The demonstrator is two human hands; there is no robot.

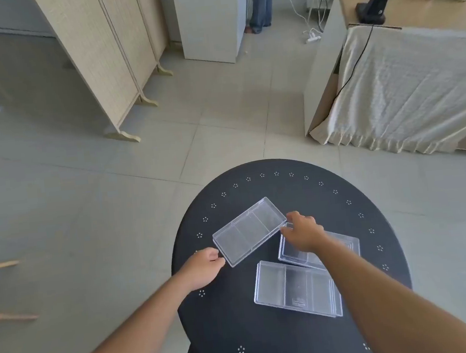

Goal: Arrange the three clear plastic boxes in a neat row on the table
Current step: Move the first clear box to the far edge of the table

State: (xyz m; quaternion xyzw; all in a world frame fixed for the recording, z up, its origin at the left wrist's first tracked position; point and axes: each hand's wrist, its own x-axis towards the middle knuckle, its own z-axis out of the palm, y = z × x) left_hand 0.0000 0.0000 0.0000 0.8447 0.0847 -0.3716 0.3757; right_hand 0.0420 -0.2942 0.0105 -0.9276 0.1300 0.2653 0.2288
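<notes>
On the round black table (299, 340), the far clear box (249, 235) lay skewed, its long axis running diagonally from the left hand (205, 267), pinching its near corner, up to the right hand (302, 230), fingertips closed on its opposite end. It overlapped the middle box (338, 244); the nearest box (295, 287) lay toward the person.
</notes>
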